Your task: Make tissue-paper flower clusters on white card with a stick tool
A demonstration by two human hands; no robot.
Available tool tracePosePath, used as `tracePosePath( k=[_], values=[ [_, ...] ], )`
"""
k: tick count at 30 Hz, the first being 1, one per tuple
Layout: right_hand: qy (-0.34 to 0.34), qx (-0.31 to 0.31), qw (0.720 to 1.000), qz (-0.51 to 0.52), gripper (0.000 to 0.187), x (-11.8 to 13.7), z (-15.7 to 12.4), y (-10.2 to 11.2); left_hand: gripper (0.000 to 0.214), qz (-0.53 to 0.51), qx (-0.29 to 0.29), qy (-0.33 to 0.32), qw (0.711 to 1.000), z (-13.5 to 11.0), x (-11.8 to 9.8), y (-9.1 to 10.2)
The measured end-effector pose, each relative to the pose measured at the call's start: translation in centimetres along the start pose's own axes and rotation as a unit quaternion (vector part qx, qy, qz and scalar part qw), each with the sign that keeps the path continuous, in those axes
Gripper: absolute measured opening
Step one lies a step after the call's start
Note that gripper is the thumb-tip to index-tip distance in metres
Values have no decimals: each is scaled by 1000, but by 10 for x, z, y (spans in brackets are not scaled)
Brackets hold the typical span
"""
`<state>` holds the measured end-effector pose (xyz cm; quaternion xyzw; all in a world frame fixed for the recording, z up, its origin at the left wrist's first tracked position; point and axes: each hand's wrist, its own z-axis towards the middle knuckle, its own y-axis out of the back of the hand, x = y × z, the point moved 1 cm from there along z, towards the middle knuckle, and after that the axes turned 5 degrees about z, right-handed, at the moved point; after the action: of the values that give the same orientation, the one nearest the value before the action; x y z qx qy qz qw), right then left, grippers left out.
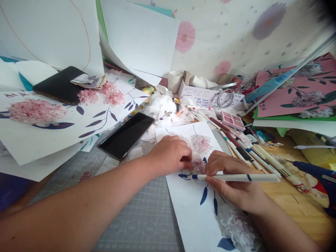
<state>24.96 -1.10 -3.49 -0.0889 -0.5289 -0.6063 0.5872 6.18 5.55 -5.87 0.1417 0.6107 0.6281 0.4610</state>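
Note:
My left hand (170,154) rests closed on a white sheet (189,206) painted with pink flower clusters and dark blue leaves, its fingertips pinched at a pink cluster (198,165). My right hand (231,180) is closed around a white pen (236,177) held level, its blue tip pointing left beside a blue leaf. The two hands nearly touch over the flower. What the left fingertips pinch is hidden.
A black phone (126,134) lies left of the sheet on the grey cutting mat (141,217). Finished flower sheets (52,119), a dark tablet (60,85), several pens (244,148), a pink palette (232,119), paper cups (174,80) and a blue glue gun (319,178) crowd around.

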Motion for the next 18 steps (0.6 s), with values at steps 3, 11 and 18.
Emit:
tracePosePath(
  k=[3, 11, 18],
  values=[
    [0, 17, 1000, -6, 9, 1, 1, -2, 21, -1, 5, 7, 1000, 0, 0, 1],
    [-2, 12, 1000, 9, 11, -2, 1, -2, 21, -1, -2, 3, 1000, 0, 0, -1],
    [1, 5, 1000, 12, 11, -1, 0, -2, 22, 2, -5, 1, 1000, -1, 0, -1]
  ],
)
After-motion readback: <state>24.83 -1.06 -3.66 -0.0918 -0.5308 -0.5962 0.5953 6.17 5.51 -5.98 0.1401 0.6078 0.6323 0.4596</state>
